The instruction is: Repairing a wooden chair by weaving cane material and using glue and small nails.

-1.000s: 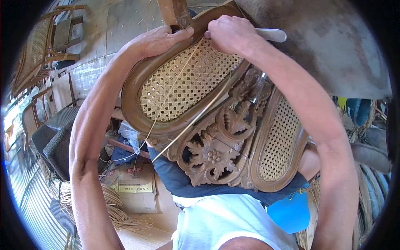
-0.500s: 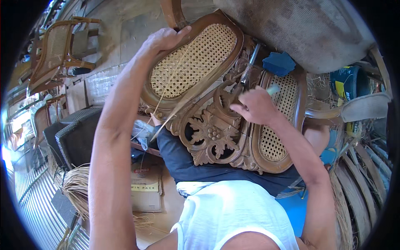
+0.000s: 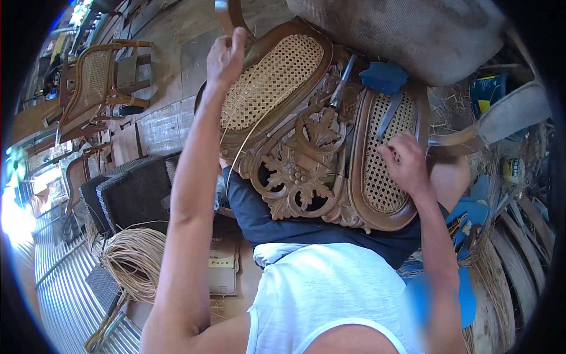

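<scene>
A carved brown wooden chair back (image 3: 296, 177) lies across my lap, with woven cane panels. My left hand (image 3: 226, 59) is at the upper rim of the left cane panel (image 3: 274, 76), thumb up and fingers curled; what they grip, if anything, is hidden. My right hand (image 3: 407, 162) hovers over or touches the right cane panel (image 3: 386, 186), its fingers bent inward around something I cannot make out. Just above it lies a flat grey-blue strip (image 3: 389, 115). A loose cane strand (image 3: 246, 143) curves off the left panel. A metal-shafted tool (image 3: 342, 82) rests between the panels.
A blue pad (image 3: 383, 77) lies above the right panel. A large mesh-covered piece (image 3: 407, 35) sits beyond. At left are a dark woven seat (image 3: 132, 192), a cane coil (image 3: 132, 259) and a cane chair (image 3: 94, 82). A dark bucket (image 3: 488, 94) and wood strips (image 3: 504, 268) are at right.
My right hand has moved away from the metal-shafted tool, right and down to the right panel. My left hand has lifted off the left panel's rim, thumb now pointing up.
</scene>
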The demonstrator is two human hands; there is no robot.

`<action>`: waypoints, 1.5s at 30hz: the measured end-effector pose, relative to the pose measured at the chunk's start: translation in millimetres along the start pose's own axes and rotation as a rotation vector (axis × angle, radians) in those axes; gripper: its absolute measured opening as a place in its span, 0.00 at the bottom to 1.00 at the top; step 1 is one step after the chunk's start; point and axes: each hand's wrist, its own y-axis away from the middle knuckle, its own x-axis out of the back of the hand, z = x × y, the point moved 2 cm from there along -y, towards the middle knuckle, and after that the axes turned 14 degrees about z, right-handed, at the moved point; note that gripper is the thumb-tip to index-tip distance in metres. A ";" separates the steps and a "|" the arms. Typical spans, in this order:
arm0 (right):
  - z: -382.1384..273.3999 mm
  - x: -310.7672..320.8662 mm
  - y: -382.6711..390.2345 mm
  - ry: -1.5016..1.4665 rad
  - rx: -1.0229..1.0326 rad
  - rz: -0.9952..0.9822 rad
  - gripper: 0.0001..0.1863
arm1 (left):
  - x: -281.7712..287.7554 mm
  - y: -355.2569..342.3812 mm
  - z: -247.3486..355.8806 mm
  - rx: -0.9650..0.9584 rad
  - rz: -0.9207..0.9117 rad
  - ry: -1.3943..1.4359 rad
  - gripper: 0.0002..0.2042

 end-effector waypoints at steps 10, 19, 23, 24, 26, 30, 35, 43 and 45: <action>21.8 160.7 117.8 0.118 -0.579 0.714 0.22 | 25.7 132.7 -12.1 -0.321 0.162 -0.298 0.43; 43.0 154.7 132.7 -0.808 -1.352 0.910 0.39 | 136.4 85.7 -4.9 -0.150 -0.095 0.116 0.20; 15.2 125.2 113.0 -0.539 -0.941 0.794 0.33 | 234.4 38.5 17.1 -0.152 -0.386 0.083 0.20; 15.1 118.8 108.8 -0.486 -0.836 0.754 0.32 | 256.1 22.9 10.7 -0.040 -0.454 0.142 0.20; 16.1 111.8 108.1 -0.373 -0.628 0.679 0.29 | 284.6 -3.1 -0.8 0.031 -0.415 0.300 0.20; 10.4 77.3 53.9 -0.679 -0.749 0.609 0.29 | 334.9 -69.9 1.1 -0.005 -0.323 0.116 0.22; -9.2 65.4 35.1 -1.004 -0.928 0.583 0.28 | 260.4 -153.0 14.7 -0.390 -0.084 -0.675 0.22; 93.8 107.0 35.0 -1.243 -1.080 1.062 0.28 | 124.9 -226.1 -116.7 -0.796 -0.189 -0.659 0.21; 173.8 166.4 92.7 -1.225 -1.055 1.285 0.28 | 129.6 -212.5 -149.0 -1.158 0.075 -0.623 0.21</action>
